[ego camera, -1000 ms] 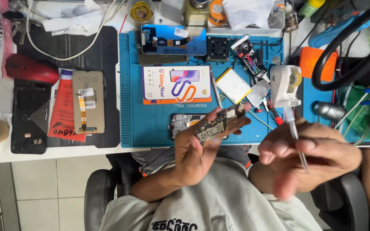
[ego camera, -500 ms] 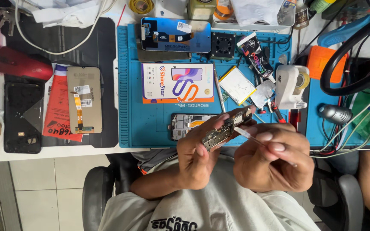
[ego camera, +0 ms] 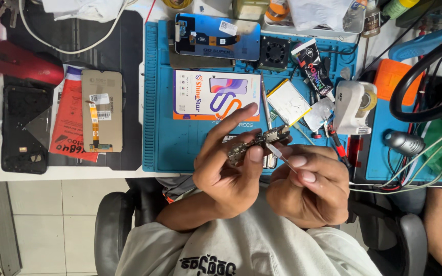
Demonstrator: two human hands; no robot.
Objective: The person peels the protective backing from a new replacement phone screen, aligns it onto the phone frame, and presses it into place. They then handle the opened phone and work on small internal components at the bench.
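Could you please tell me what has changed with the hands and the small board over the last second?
The right hand has come in from the right with its thin metal tool, whose tip now meets the small circuit board. The left hand still holds that board over the blue mat. The bench parts look unchanged.

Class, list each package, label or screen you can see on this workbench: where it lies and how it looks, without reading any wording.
Flat box: middle of the blue mat, white with orange edge and a phone picture.
Phone screen: top of the mat, glossy blue-black rectangle with white stickers.
Red packet: left, under a tan screen back bearing a white label.
Dark tube: right of the mat, black with red.
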